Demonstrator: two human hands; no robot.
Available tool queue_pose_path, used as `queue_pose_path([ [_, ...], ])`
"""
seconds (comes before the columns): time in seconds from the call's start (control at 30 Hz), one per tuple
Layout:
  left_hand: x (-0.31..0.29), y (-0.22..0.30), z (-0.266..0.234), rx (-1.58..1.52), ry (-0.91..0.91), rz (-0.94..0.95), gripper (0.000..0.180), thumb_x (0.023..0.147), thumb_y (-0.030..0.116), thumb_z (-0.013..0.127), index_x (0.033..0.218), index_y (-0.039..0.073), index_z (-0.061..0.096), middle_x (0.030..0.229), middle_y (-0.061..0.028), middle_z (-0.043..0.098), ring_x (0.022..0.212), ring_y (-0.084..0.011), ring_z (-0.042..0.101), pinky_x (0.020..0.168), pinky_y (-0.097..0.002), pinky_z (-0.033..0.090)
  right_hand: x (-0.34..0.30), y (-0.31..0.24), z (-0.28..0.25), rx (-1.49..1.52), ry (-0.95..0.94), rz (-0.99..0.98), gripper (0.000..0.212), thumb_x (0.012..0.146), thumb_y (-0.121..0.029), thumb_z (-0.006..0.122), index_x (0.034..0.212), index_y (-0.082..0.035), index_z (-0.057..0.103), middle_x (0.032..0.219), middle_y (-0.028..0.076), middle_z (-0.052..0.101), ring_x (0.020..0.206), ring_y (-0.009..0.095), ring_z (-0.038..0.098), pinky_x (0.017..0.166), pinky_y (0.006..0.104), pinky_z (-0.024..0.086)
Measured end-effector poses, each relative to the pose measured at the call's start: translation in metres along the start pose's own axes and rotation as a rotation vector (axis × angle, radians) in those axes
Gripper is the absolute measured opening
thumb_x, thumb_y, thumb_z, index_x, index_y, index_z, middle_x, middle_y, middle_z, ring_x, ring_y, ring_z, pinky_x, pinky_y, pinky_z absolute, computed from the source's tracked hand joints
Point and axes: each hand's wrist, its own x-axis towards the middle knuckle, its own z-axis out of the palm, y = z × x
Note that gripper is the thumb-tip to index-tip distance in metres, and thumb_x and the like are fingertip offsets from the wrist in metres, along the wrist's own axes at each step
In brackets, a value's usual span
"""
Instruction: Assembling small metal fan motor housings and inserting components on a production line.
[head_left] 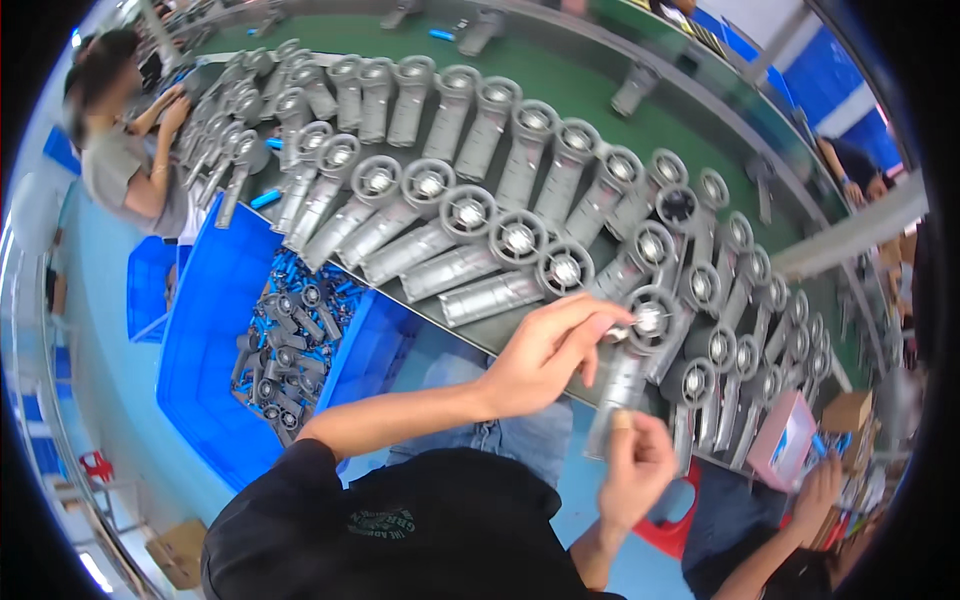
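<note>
My right hand (pixel 637 465) is closed around the lower end of a grey handheld fan housing (pixel 622 380), its ring-shaped head tilted up and away from me. At the left of that ring, the thumb and fingers of my left hand (pixel 550 350) pinch a small silvery part (pixel 618 331), too small and blurred to name. Just beyond both hands lie rows of similar grey fan housings (pixel 490 295), mostly with their round heads pointing away. One housing in the rows has a dark centre (pixel 676 207).
A blue bin (pixel 190 370) on my left holds grey housings and blue pieces (pixel 330 290). The green conveyor belt (pixel 570 75) runs behind the rows. Co-workers sit at far left (pixel 135 165) and lower right (pixel 815 500), where a pink box (pixel 783 440) stands. A red stool (pixel 675 530) is close by.
</note>
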Motion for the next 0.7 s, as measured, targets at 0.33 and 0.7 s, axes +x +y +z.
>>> queue_pose_path([
  [0.33, 0.290, 0.076, -0.141, 0.827, 0.362, 0.243, 0.028, 0.086, 0.026, 0.059, 0.082, 0.001, 0.070, 0.086, -0.0234, 0.067, 0.088, -0.0377, 0.066, 0.080, -0.0448, 0.051, 0.317, -0.103, 0.159, -0.654, -0.212, -0.556, 0.042, 0.087, -0.036, 0.060, 0.082, 0.005, 0.068, 0.065, 0.018, 0.061, 0.061, 0.020, 0.057, 0.062, 0.0380, 0.045],
  [0.7, 0.377, 0.081, -0.410, 1.784, 0.906, 0.013, 0.035, 0.086, 0.038, 0.059, 0.100, 0.007, 0.070, 0.108, -0.0169, 0.066, 0.106, -0.0349, 0.061, 0.084, -0.0506, 0.050, 0.414, -0.077, 0.286, -0.833, -0.307, -0.375, 0.051, 0.090, -0.048, 0.054, 0.095, 0.000, 0.069, 0.092, 0.025, 0.068, 0.094, 0.039, 0.065, 0.085, 0.0448, 0.048],
])
